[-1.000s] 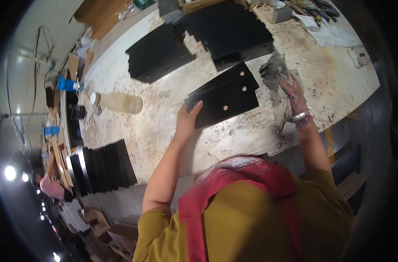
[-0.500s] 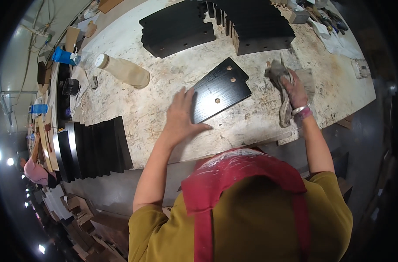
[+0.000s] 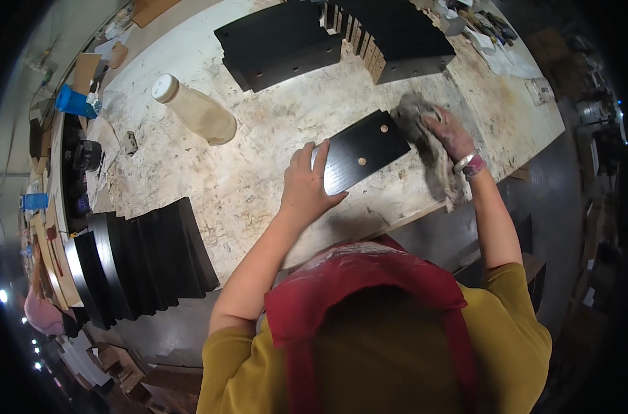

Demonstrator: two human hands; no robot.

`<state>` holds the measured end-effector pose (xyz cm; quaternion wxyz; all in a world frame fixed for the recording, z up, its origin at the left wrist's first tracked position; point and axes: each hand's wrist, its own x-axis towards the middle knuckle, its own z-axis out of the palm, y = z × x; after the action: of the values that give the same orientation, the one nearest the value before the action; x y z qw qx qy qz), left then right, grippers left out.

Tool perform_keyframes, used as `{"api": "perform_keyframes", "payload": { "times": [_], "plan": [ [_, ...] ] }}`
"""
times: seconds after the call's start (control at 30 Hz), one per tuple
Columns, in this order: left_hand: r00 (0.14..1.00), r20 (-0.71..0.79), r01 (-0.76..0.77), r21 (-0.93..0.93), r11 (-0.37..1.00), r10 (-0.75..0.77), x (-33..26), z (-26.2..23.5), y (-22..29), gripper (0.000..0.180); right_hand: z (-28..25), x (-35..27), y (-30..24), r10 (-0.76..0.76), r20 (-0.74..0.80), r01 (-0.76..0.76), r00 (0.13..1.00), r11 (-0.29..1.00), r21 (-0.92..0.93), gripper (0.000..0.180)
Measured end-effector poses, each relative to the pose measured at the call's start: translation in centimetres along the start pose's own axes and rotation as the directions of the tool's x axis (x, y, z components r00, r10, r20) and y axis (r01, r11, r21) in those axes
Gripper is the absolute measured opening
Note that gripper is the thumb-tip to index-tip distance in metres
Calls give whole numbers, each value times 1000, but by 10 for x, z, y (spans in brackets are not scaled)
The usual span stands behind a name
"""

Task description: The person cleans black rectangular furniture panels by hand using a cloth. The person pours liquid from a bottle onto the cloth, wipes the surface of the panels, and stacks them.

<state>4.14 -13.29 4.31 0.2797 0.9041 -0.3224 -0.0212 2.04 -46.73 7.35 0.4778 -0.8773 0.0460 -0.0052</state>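
Left hand: while it lay flat with fingers spread, the left hand [image 3: 307, 186] pressed on the near end of the black panel [image 3: 364, 150].
Right hand: the right hand [image 3: 450, 134] clutched a grey rag [image 3: 432, 155] at the panel's far end.
Panel: lay flat on the worn workbench [image 3: 258, 159].
Nearby: a plastic bottle [image 3: 196, 110] lay on its side; stacked black panels [image 3: 286, 41] sat beyond.

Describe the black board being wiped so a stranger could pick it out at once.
On the pale, stained workbench, look at the near edge between the person's two hands. The black board lies flat there alone, held by the left hand, with the right hand pressing a grey rag at its end. Unlike the stacked boards behind, it is single.
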Motion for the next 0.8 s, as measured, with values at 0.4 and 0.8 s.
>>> {"api": "perform_keyframes", "payload": {
  "times": [0.4,0.8],
  "plan": [
    [1000,-17,5,-1,1000,-5,-4,2,-9,90,32,26,-27,-97,-101,-20,990,619,-785,19],
    [997,70,26,-22,999,-24,-1,-3,-8,92,2,16,15,283,-286,-380,916,839,-389,36]
  ]
}}
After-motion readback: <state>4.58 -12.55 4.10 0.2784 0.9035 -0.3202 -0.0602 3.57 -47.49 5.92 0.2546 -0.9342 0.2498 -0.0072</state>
